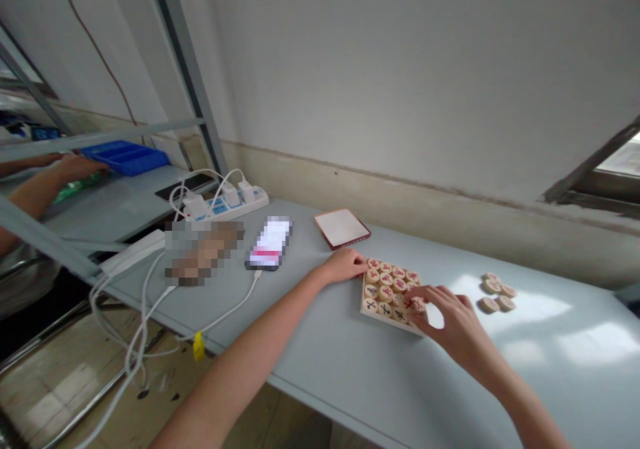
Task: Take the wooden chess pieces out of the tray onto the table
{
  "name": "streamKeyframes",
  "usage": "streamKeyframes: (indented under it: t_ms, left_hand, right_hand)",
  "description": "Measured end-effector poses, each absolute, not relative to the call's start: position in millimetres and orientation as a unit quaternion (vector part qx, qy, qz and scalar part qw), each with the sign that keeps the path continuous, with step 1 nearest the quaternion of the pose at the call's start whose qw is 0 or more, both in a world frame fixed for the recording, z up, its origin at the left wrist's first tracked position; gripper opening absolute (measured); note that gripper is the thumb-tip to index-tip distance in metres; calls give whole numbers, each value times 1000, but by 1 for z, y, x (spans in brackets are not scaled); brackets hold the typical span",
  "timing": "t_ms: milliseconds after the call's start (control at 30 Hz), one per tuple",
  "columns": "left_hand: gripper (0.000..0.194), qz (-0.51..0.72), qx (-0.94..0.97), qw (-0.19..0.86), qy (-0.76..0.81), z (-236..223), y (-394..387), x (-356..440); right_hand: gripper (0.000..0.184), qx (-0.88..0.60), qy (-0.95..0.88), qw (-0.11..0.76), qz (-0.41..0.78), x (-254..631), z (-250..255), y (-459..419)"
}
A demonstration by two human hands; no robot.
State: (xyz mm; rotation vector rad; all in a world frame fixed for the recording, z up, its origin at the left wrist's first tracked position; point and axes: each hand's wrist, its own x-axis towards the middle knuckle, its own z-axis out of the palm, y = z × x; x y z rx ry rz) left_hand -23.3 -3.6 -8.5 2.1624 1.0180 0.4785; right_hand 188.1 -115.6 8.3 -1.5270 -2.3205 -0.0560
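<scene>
A shallow box (391, 324) on the table holds rows of round wooden Chinese chess pieces (385, 292) with red and black characters. My left hand (344, 265) grips the box's far left corner, its fingers curled against the side. Over the box's right part, my right hand (446, 312) pinches a Chinese chess piece (416, 304) between thumb and fingers, at the level of the top layer. Those fingers hide some pieces beneath. Several loose pieces (491, 304) lie on the table to the right.
Behind the box lies its lid (343, 227), white inside with a dark red rim. Leftward are a charging phone (270, 243), a blurred-out brown object (205, 252) and a power strip (257, 202) with white cables. Another person's hand (80, 167) works near a blue tray (127, 157).
</scene>
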Motion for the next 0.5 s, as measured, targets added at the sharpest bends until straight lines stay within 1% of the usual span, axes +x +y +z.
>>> streamKeyframes:
  t_ms: [100,167,333,400,500]
  left_hand:
    - [26,187,832,349,389,-9,-3,-23]
    - [26,187,830,351,391,-10,-3,-23]
    - [29,194,833,348,384,-12,-2,-23]
    - [30,196,836,342,382,-12,-2,-22]
    - [29,194,836,347,379,-12,-1,-21]
  right_hand:
    - [30,-569,-795,208,-37,213,4,-117]
    - [37,-596,-772,208,-71,239,-2,-118]
    - [52,-662,-705,141,-212,289,-12,-121]
    - [49,-674,-685,138,-239,287,-7,-125]
    - [34,-635,-729,160,-200,259,5,-130]
